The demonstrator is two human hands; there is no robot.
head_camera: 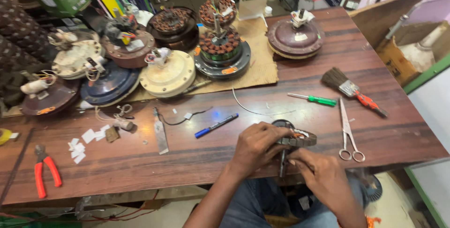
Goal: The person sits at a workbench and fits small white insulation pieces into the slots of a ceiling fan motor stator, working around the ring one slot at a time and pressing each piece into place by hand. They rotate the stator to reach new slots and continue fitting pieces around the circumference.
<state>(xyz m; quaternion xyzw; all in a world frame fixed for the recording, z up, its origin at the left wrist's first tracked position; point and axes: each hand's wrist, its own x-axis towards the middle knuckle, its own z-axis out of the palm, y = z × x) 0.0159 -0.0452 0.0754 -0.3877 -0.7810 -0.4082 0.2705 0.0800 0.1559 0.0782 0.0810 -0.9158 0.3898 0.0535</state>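
A round motor stator with copper windings [300, 137] rests tilted at the near edge of the wooden table [197, 157], its shaft pointing down over the edge. My left hand [255, 147] grips the stator's left side from above. My right hand [321, 176] is below and to the right, its fingers pinched against the stator's underside near the shaft. What the fingertips hold is hidden.
Scissors [348, 132], a green screwdriver [315, 99] and a paintbrush [352, 89] lie to the right. A blue marker [215, 126], a metal blade [160, 132], paper scraps [82, 142] and red pliers [45, 169] lie to the left. Several fan motor housings [168, 73] crowd the far side.
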